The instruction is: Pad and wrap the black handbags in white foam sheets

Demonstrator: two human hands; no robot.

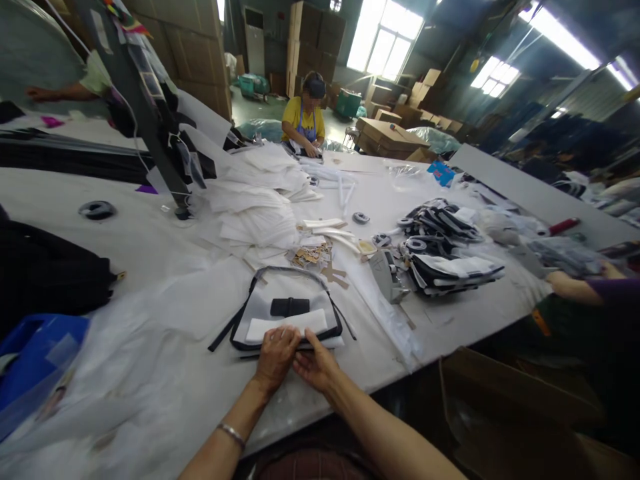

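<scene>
A pale grey bag with black trim [254, 313] lies flat on the table in front of me, its black straps spread to both sides. A dark rectangular patch [290, 307] sits on its middle, and a folded white strip [287, 325] lies across its near part. My left hand [277, 357] is closed over the bag's near edge, knuckles up, at the strip's lower border. Right beside it, my right hand [316, 363] pinches the same edge, thumb on top and fingers below. The fingertips of both hands are partly hidden.
Piled white sheets [260, 220] lie beyond the bag, with brown card pieces [313, 255] nearer. At right are a grey tape dispenser [387, 277] and stacked black-and-white bags [450, 270]. A dark post [145, 100] rises at left. Co-workers stand across the table and at right.
</scene>
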